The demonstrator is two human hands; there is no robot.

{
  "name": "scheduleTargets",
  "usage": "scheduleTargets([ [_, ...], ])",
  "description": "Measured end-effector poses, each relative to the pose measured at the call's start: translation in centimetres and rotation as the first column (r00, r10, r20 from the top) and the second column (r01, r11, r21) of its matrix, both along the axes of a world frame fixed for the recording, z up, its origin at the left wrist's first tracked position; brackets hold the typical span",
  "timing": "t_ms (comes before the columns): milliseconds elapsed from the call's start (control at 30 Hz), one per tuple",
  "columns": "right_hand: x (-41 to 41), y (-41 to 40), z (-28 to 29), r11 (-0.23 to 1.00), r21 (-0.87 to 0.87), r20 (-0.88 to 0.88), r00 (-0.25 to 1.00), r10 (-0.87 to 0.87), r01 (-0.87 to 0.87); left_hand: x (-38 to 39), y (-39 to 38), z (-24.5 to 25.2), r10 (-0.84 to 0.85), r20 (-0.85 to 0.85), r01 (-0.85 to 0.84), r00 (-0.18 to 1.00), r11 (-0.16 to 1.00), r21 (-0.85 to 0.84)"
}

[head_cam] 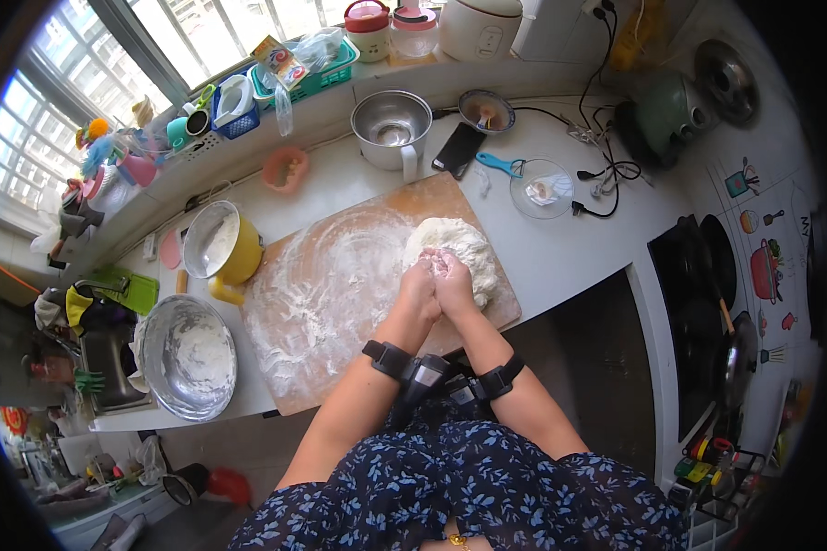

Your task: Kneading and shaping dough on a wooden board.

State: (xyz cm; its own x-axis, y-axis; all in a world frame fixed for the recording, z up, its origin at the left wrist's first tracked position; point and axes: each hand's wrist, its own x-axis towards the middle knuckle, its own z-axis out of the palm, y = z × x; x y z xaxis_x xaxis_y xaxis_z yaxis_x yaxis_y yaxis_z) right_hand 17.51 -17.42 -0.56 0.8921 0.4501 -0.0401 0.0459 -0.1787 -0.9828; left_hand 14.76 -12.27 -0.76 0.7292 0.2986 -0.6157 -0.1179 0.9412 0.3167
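Observation:
My left hand (pixel 419 288) and my right hand (pixel 455 281) are pressed together, their fingers curled inward and dusted white. Both are over the near left side of a big pale lump of dough (pixel 455 233). Whether the fingertips touch the dough or pinch a bit of it is hidden by the hands. The dough rests at the right end of a wooden board (pixel 413 201), whose middle and left are streaked with flour (pixel 324 303). A black strap with a small device is on each wrist.
Left of the board are a yellow-handled pot (pixel 244 248) with flour and a flour-smeared metal basin (pixel 227 358). Behind it are a steel pot (pixel 391 131), a phone (pixel 459 148), a blue peeler (pixel 499 164) and a glass lid (pixel 558 196). Power cords (pixel 617 169) lie far right.

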Motion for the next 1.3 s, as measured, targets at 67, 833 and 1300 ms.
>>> scheduleTargets([
  [67, -0.2, -0.1, -0.6, 0.975, 0.215, -0.236, 0.972, 0.005, 0.047, 0.5, 0.1, -0.8, 0.081, 0.032, -0.08, 0.996, 0.996, -0.042],
  [833, 3.1, -0.3, -3.2, 0.914, 0.267, -0.874, 0.476, 0.097, 0.304, 1.3, -1.3, -0.8, 0.021, -0.546, 0.531, 0.837, 0.206, 0.822],
  [1300, 1.6, -0.7, -0.7, 0.83, 0.372, -0.92, 0.284, 0.271, 0.415, 0.3, -0.9, -0.5, 0.231, -0.445, 0.406, 0.865, 0.198, 0.892],
])
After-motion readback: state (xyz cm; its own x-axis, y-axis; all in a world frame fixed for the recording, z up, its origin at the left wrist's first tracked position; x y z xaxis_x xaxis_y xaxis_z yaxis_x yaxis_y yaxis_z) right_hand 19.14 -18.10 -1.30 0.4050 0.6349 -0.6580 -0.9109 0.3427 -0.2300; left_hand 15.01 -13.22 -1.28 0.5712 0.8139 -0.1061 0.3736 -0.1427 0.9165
